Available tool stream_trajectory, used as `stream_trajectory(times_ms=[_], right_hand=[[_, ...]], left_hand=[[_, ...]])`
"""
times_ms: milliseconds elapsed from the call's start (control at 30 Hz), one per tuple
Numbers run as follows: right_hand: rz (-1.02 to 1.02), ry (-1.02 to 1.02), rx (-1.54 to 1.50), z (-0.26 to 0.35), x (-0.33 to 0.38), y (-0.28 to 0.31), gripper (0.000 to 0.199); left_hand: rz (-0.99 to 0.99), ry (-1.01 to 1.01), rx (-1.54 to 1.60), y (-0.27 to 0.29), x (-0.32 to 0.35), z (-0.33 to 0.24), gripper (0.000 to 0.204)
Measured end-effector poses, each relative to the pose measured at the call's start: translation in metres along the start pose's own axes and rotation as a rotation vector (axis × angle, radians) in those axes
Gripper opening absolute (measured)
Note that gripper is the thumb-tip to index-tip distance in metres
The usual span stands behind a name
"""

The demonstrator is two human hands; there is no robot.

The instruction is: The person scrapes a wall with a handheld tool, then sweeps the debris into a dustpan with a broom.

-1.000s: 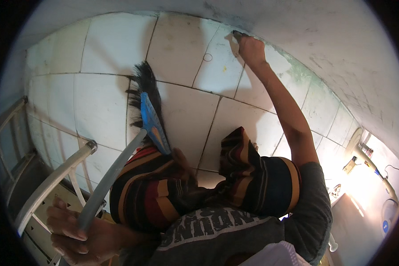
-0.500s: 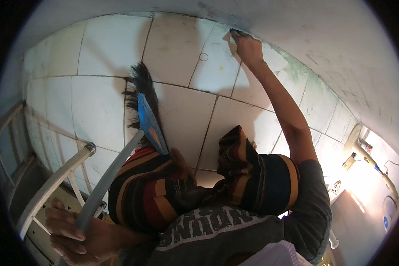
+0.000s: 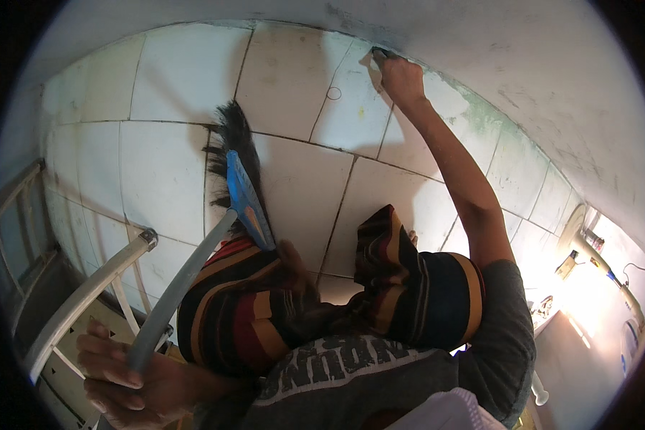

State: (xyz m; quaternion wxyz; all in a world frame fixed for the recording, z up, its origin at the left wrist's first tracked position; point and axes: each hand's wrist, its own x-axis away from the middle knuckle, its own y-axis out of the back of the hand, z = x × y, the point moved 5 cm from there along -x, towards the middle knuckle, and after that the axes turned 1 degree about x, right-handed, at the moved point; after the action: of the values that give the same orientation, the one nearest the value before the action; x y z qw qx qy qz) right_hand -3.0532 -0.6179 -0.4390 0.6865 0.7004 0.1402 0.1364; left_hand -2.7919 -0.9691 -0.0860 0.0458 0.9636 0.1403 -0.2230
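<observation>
At the lower left, my left hand (image 3: 125,380) has its fingers round the grey handle of a broom (image 3: 183,287). The broom's blue head (image 3: 246,204) leans on edge, and its black bristles (image 3: 235,136) lie against the white floor tiles (image 3: 294,172). My right arm stretches far forward. There my right hand (image 3: 403,80) is closed low at the floor's far edge, where it meets the wall (image 3: 494,64). A small dark thing (image 3: 380,52) shows at its fingertips, too small and shaded to name.
A metal frame with pale tubular legs (image 3: 93,287) stands close by my left hand, with another tubular frame (image 3: 18,208) farther left. Greenish stains (image 3: 473,111) run along the wall's foot. At the right, a pole-like object (image 3: 605,261) stands near a bright light.
Both hands keep almost the same places. The view has shifted very slightly, and the broom stays in my left hand.
</observation>
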Motion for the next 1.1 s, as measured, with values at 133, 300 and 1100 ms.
stream_trajectory(times_ms=[133, 300, 1100], right_hand=[[-0.031, 0.026, -0.051, 0.009, 0.003, 0.006, 0.040], [0.092, -0.053, 0.026, 0.010, -0.005, -0.003, 0.045], [0.032, -0.007, 0.010, 0.014, -0.008, 0.015, 0.032]], left_hand=[[-0.442, -0.022, -0.451, 0.019, 0.023, -0.007, 0.049], [-0.456, 0.013, -0.576, 0.050, 0.033, -0.011, 0.055], [-0.228, -0.078, -0.745, 0.043, 0.032, -0.011, 0.039]])
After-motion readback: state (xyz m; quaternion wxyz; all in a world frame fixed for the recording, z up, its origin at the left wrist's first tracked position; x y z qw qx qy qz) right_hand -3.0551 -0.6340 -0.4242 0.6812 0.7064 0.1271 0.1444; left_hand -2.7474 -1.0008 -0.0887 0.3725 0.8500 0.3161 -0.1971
